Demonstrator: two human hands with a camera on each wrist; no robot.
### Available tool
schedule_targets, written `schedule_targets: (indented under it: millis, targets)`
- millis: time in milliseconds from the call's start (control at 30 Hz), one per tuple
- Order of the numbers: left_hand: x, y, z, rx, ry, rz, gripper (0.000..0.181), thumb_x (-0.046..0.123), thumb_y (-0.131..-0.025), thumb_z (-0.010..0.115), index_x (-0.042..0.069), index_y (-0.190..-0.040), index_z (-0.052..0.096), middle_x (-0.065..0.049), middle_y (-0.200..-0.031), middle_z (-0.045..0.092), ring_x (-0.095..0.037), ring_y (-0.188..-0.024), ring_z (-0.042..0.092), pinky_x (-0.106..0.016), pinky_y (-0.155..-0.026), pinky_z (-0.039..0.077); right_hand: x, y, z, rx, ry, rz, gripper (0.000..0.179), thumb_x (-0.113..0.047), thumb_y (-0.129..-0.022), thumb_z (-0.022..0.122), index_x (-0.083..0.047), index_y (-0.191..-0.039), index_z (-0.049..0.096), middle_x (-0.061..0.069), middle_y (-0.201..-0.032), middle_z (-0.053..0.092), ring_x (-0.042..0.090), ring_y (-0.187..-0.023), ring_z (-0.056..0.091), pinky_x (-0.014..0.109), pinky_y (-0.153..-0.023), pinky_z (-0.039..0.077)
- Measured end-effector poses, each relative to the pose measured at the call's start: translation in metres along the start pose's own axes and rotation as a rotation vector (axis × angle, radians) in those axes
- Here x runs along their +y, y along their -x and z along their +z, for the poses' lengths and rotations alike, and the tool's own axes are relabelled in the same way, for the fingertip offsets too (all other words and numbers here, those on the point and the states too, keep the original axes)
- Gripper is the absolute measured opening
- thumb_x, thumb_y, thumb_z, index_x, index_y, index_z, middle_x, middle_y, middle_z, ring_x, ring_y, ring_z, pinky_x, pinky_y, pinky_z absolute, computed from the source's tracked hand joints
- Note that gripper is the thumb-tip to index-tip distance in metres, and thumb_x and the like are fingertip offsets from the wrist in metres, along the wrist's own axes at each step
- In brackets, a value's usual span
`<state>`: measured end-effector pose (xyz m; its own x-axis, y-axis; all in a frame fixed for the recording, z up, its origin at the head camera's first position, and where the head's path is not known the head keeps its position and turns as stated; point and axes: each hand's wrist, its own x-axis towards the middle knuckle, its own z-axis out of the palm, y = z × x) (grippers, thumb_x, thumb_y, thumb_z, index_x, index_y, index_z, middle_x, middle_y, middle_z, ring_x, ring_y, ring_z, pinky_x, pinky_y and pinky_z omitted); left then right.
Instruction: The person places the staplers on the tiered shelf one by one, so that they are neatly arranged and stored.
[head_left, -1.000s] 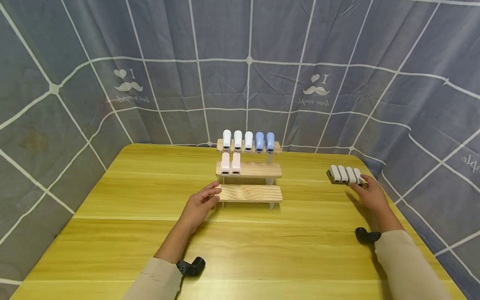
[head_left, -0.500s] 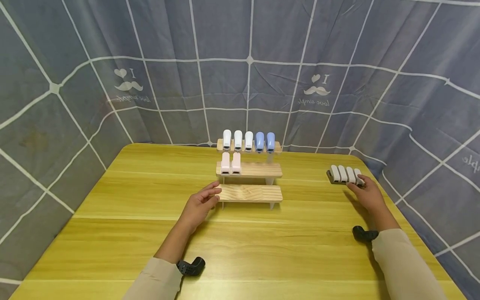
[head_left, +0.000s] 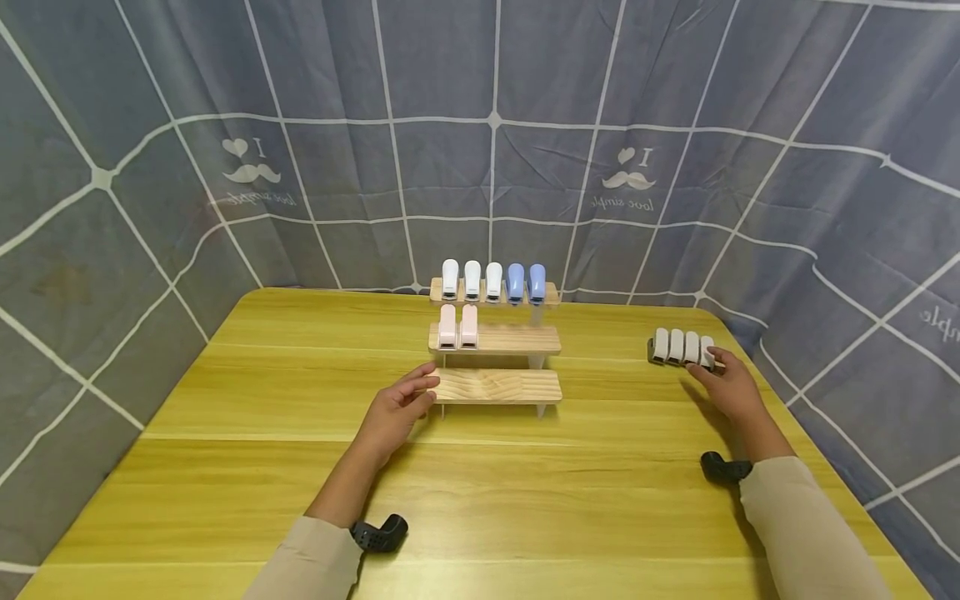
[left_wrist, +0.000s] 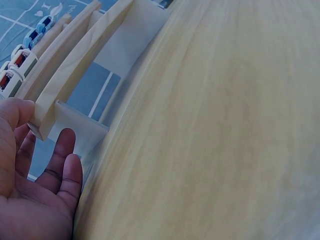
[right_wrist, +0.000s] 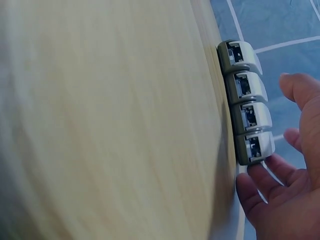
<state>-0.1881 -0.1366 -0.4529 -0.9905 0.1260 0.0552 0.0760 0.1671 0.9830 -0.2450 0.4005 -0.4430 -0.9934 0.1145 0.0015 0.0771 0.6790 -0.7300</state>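
Note:
A stepped wooden display stand [head_left: 498,387] is on the table, with white, blue and pink mini staplers on its upper two steps. At the left end of the lowest step is my left hand [head_left: 397,414]; in the left wrist view the digits pinch that board end [left_wrist: 46,117]. Far to the right, several white mini staplers [head_left: 677,347] with grey bases sit side by side in a row. My right hand [head_left: 735,392] is around the near right end of the row. In the right wrist view its fingers [right_wrist: 260,182] are by the end stapler [right_wrist: 260,146], the thumb apart from it.
The middle step [head_left: 517,337] carries two pink staplers [head_left: 458,327] at its left. White staplers [head_left: 472,281] and two blue staplers [head_left: 526,284] fill the top step. A grey-blue curtain [head_left: 337,167] with white lines hangs along the table's back and sides.
My right hand has shifted slightly left, its thumb farther along the front of the stapler row. The left hand stays at the stand's end. The whole view has moved a little.

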Motion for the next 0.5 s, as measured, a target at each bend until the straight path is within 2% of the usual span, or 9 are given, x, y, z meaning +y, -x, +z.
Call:
schedule_targets:
  millis: [300, 500]
  targets:
    - [0.0011, 0.0002, 0.0001, 0.003, -0.003, -0.001, 0.028, 0.015, -0.099, 0.062, 0.006, -0.126, 0.068, 0.008, -0.149, 0.047, -0.019, -0.134, 0.047, -0.021, -0.089, 0.048, -0.0021, -0.0002, 0.0019, 0.013, -0.033, 0.018, 0.081, -0.041, -0.103, 0.052, 0.004, -0.157, 0.01, 0.036, -0.155, 0.015, 0.055, -0.135, 0.031, 0.063, -0.099, 0.039]
    - [-0.0009, -0.0004, 0.0006, 0.002, 0.0, 0.014, 0.029, 0.013, -0.099, 0.062, 0.004, -0.126, 0.067, 0.004, -0.151, 0.046, -0.022, -0.133, 0.048, -0.022, -0.087, 0.049, 0.001, -0.0073, 0.0029, 0.03, 0.011, -0.002, 0.079, -0.037, -0.103, 0.052, 0.006, -0.156, 0.012, 0.036, -0.156, 0.014, 0.056, -0.132, 0.035, 0.063, -0.097, 0.041]
